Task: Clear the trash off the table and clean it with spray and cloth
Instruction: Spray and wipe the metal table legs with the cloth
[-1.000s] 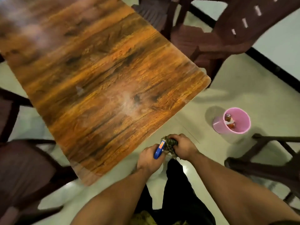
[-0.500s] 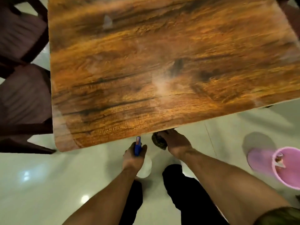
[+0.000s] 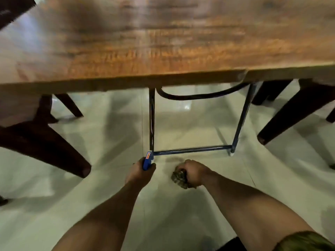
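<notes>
I had sunk below the table (image 3: 163, 51) edge; my left hand (image 3: 139, 173) gripped the spray bottle (image 3: 147, 161), my right hand (image 3: 194, 173) clutched the cloth (image 3: 179, 178), so the wiping looked finished.

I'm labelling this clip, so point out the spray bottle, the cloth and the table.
spray bottle (image 3: 146, 163): head view, blue body just below its label.
cloth (image 3: 178, 178): head view, its bunched, mottled end.
table (image 3: 163, 51): head view, bare wooden top.

Left hand (image 3: 140, 174), right hand (image 3: 194, 173) — lower, apart
</notes>
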Available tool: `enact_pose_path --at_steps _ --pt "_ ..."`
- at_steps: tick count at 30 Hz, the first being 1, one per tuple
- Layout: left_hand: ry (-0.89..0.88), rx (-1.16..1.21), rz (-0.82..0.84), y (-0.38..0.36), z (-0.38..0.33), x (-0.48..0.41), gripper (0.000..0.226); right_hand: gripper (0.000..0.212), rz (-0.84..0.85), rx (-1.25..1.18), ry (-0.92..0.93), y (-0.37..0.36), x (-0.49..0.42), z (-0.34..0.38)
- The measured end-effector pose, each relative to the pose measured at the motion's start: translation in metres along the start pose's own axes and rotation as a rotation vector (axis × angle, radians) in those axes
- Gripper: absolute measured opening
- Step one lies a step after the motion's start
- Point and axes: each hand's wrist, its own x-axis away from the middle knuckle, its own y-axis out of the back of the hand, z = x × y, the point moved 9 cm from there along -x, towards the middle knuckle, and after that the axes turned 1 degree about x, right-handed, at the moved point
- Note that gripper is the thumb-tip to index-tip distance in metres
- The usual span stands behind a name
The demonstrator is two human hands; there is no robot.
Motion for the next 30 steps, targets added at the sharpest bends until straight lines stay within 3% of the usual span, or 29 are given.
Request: enact_pose_path --at_steps 3,8,11,13,15,22,25,28,30 --pt "-0.043 0.001 0.004 -0.011 0.009 -0.023 0.019 0.033 -0.032 -0.105 -0.101 -0.001 -0.023 -0.022" --pt "-0.164 -0.115 0.042 -0.041 0.003 -0.063 0.022 0.042 -0.103 0.338 -0.007 0.033 -0.061 -0.028" --pt "-0.220 -0.128 0.032 -0.056 -0.013 -0.068 0.019 0.035 -0.163 0.377 -0.002 0.053 -0.071 -0.048" --pt "-0.261 -0.114 -0.003 -0.070 -0.026 -0.068 0.021 0.029 -0.238 0.264 -0.006 0.066 -0.073 -0.068" --pt "-0.281 -0.097 -0.034 -0.082 -0.034 -0.066 0.026 0.025 -0.307 -0.006 -0.050 0.079 -0.072 -0.090" --pt "-0.294 0.008 -0.062 -0.156 -0.052 -0.074 0.027 0.047 -0.529 -0.932 -0.237 0.100 -0.070 -0.190" --pt "-0.360 0.021 -0.016 -0.188 -0.064 -0.079 0.027 0.034 -0.626 -1.258 -0.335 0.097 -0.070 -0.227" --pt "-0.350 0.014 0.019 -0.212 -0.073 -0.082 0.019 0.029 -0.624 -1.322 -0.251 0.110 -0.074 -0.236" --pt "-0.338 -0.005 0.065 -0.230 -0.081 -0.084 0.019 0.016 -0.704 -1.151 -0.257 0.127 -0.075 -0.244"
